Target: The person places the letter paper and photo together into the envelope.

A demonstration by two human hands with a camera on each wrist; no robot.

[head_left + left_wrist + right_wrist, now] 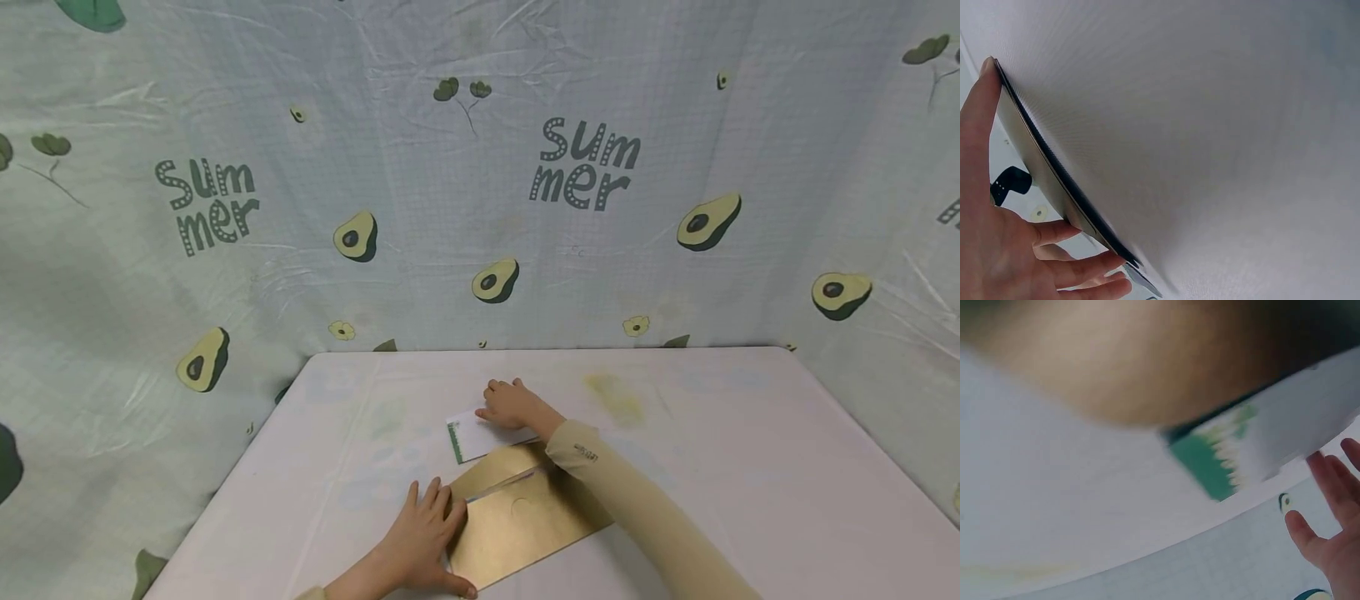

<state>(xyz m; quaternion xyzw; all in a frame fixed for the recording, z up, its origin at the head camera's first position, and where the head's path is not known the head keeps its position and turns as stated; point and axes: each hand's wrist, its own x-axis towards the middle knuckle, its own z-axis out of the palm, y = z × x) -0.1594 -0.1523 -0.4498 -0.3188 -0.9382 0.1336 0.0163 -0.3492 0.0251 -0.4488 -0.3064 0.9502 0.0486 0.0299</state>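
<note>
A gold envelope (532,525) lies slanted on the table, its flap (487,475) folded out toward the far side. My left hand (423,537) holds its left end, the thumb at the near corner and the fingers spread along the edge toward the flap. The left wrist view shows that thumb and the fingers at opposite ends of the envelope's edge (1038,147). Beyond the flap lies a white card (476,435) with a green patterned end (1204,465). My right hand (517,406) is over the card's far edge, fingers loosely extended and fingertips right at that edge (1338,506).
A white table (712,442) with a faint yellowish stain (615,398) carries everything. Behind it and along both sides hangs a pale curtain (420,183) printed with avocados and the word "summer". My right sleeve (637,500) crosses over the envelope's right end.
</note>
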